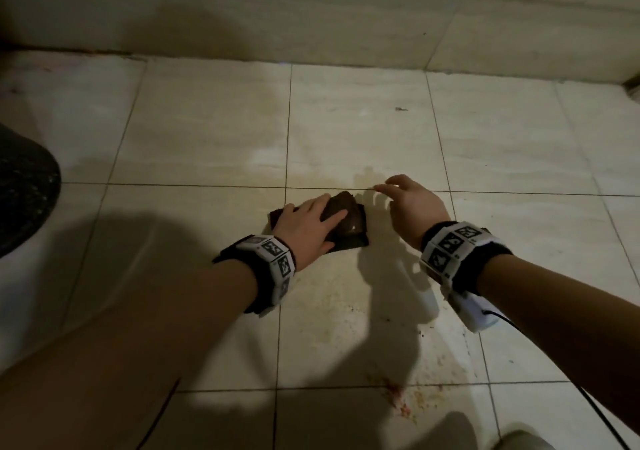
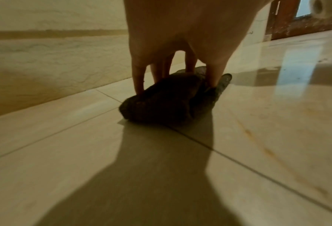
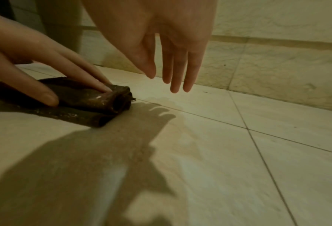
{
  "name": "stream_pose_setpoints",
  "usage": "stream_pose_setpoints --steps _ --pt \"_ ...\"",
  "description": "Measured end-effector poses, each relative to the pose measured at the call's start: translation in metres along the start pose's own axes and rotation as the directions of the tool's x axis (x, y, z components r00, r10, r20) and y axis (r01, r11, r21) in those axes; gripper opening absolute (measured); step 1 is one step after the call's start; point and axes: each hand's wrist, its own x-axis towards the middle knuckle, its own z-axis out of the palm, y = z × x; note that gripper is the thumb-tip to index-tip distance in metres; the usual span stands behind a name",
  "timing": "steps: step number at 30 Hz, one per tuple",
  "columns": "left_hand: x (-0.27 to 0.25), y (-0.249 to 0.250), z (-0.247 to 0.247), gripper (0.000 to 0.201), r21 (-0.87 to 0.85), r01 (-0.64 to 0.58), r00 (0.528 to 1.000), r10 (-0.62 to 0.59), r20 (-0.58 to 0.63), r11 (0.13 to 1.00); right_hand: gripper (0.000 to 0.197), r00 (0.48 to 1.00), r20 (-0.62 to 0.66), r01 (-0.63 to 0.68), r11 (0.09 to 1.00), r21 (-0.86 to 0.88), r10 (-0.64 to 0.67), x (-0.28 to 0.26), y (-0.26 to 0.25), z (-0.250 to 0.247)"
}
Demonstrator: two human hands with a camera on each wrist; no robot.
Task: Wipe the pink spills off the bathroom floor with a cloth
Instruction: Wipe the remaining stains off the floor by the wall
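While the left hand [image 1: 308, 222] is pressing flat, its fingers [image 3: 95, 79] straight, on the folded dark cloth [image 1: 343, 222], the cloth is lying on the tiled floor [image 1: 207, 130] near the head view's centre. At the cloth's 3 o'clock, the right hand [image 1: 412, 203] is hovering just beside it, released, fingers [image 3: 175, 73] straight and grasping nothing. Pink spills [image 1: 398, 394] are speckling the floor toward the cloth's 5 o'clock, well apart from it.
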Motion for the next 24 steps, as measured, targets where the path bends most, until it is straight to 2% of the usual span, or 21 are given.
stream_pose_setpoints --steps 4,8,10,13,15,17,18,20,22,24 --pt "0.008 0.005 -0.001 0.058 0.075 0.002 1.0 0.0 -0.027 0.997 0.047 0.999 -0.014 -0.034 0.999 0.017 0.034 -0.009 0.011 0.001" --pt "0.009 0.009 -0.002 0.056 0.136 -0.032 0.999 0.035 -0.023 0.99 0.045 1.0 0.003 -0.011 1.0 0.014 0.011 -0.012 0.006 0.003" --pt "0.007 0.011 -0.001 0.055 0.105 -0.04 0.998 0.045 -0.043 0.994 0.046 1.0 0.019 0.007 1.0 -0.021 -0.007 -0.009 0.001 0.0" --pt "-0.006 -0.026 -0.009 0.055 -0.084 0.063 0.982 -0.077 -0.175 0.994 0.046 0.999 0.023 0.05 0.997 -0.066 -0.048 0.002 -0.012 -0.006" --pt "-0.019 -0.07 -0.018 0.053 -0.229 0.151 0.933 -0.215 -0.289 0.962 0.044 0.997 0.013 0.073 0.995 -0.063 -0.072 0.008 -0.021 -0.009" --pt "-0.035 -0.121 -0.021 0.052 -0.314 0.274 0.868 -0.374 -0.326 0.909 0.041 0.995 0.008 0.096 0.994 -0.058 -0.096 0.011 -0.028 -0.009" --pt "-0.041 -0.145 -0.019 0.052 -0.342 0.347 0.842 -0.451 -0.295 0.873 0.041 0.994 0.007 0.106 0.993 -0.055 -0.106 0.012 -0.03 -0.008" --pt "-0.053 -0.185 -0.005 0.055 -0.369 0.478 0.83 -0.547 -0.107 0.797 0.039 0.993 0.01 0.117 0.992 -0.046 -0.117 0.014 -0.035 -0.006" --pt "-0.057 -0.202 0.015 0.057 -0.336 0.525 0.84 -0.539 0.058 0.782 0.039 0.992 0.013 0.125 0.991 -0.04 -0.125 0.014 -0.038 -0.002" --pt "-0.054 -0.202 0.027 0.055 -0.298 0.514 0.85 -0.524 0.05 0.804 0.04 0.992 0.009 0.128 0.992 -0.022 -0.128 0.013 -0.039 0.0"
